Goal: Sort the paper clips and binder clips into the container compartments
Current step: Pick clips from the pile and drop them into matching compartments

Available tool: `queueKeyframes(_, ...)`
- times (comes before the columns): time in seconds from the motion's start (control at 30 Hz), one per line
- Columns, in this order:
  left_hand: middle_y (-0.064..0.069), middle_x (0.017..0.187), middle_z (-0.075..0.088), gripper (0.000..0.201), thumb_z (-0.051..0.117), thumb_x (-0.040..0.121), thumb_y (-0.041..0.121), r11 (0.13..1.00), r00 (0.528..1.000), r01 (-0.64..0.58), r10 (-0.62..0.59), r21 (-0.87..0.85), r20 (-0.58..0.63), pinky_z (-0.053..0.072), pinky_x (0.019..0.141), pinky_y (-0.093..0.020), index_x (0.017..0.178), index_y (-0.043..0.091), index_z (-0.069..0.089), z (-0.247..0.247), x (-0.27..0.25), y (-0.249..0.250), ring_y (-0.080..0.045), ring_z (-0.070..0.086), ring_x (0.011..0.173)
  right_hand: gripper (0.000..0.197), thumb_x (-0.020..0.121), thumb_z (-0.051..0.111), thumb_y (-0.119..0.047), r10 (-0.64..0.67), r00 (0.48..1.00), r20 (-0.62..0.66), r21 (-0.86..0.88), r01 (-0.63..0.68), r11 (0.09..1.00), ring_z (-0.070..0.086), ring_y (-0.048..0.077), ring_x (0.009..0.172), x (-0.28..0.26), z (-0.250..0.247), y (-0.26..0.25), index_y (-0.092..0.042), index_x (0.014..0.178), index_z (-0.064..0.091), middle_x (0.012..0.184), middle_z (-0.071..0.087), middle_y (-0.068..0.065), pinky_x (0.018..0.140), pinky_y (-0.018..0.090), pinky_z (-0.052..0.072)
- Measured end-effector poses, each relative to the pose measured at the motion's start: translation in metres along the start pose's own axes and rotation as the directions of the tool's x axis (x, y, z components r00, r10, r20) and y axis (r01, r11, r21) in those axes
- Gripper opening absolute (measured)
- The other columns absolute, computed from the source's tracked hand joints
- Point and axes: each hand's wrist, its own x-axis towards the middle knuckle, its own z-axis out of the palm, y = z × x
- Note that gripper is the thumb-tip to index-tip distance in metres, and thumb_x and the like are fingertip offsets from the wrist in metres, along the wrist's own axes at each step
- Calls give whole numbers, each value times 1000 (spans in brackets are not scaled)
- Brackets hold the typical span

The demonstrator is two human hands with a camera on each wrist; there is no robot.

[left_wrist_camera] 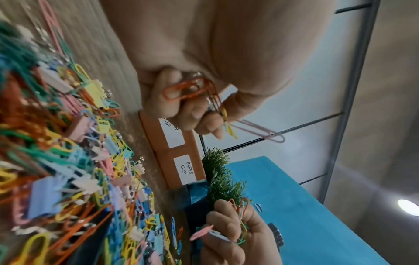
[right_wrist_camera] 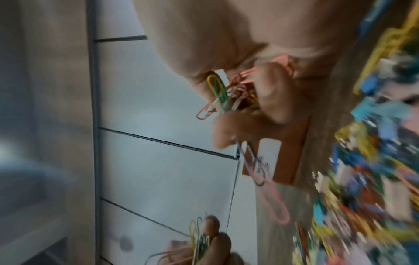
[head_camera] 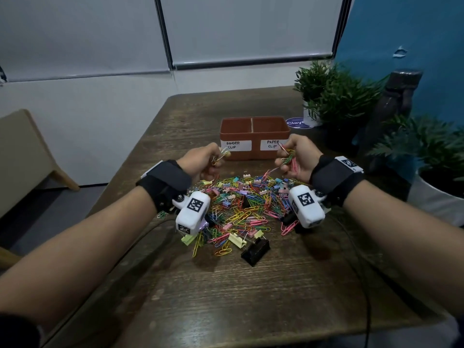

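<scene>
A bunch of paper clips [head_camera: 288, 159] is gripped in the right hand [head_camera: 298, 159], another bunch in the left hand [head_camera: 200, 162]. Each should be carried fully over the container [head_camera: 254, 146] and released only above the PAPER CLIP compartment [head_camera: 270, 124].

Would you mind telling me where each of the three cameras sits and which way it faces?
Head: on the head, looking down at the table, clip pile and container; both forearms show.
Left wrist: along the left hand, which grips paper clips; the right hand shows below.
Right wrist: along the right hand, blurred, gripping clips.
Shared: all three show the container.
</scene>
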Motion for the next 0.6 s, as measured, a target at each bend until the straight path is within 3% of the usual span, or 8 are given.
queueKeyframes(0.13, 4, 56, 33, 27, 32, 91, 15, 996, 998, 57, -56, -61, 18, 19, 34, -11, 94, 11, 58, -2, 23, 14, -7, 24, 37, 24, 83, 31, -21, -31, 992, -120, -96, 19, 995, 34, 13, 33, 14, 2, -28, -16, 61, 39, 54, 47, 4, 38, 12, 20)
queueKeyframes(0.27, 4, 52, 35, 24, 31, 89, 13, 994, 995, 96, -95, -52, 35, 15, 35, -8, 86, 10, 55, 5, 52, 38, -5, 24, 32, 13, 76, 36, -17, -28, 977, -211, -135, -1, 991, 29, 11, 30, 32, 2, -59, -15, 64, 40, 49, 46, 2, 33, 10, 20)
queueKeyframes(0.4, 1, 59, 35, 17, 40, 80, 15, 992, 994, 108, -108, 63, 7, 18, 37, -11, 92, 9, 50, 15, 89, 63, -10, 23, 33, 18, 83, 33, -16, -80, 933, -352, -164, 23, 986, 29, 11, 30, 57, 3, -92, -14, 68, 42, 57, 45, 3, 33, 10, 22)
queueKeyframes(0.47, -1, 60, 38, 14, 42, 77, 14, 986, 995, 104, -104, 127, -11, 21, 39, -12, 86, 9, 51, 23, 103, 76, -11, 25, 34, 24, 89, 32, -13, -117, 902, -416, -134, 66, 989, 32, 11, 25, 70, 5, -108, -12, 67, 41, 61, 43, 3, 32, 9, 22)
queueKeyframes(0.6, -1, 52, 46, 17, 36, 87, 7, 979, 994, 99, -88, 178, -67, 26, 36, -10, 80, 5, 51, 33, 138, 92, -12, 31, 26, 24, 96, 36, -15, -182, 867, -464, -202, 96, 975, 44, 8, 26, 102, 3, -121, -15, 74, 46, 68, 47, 1, 33, 10, 30)
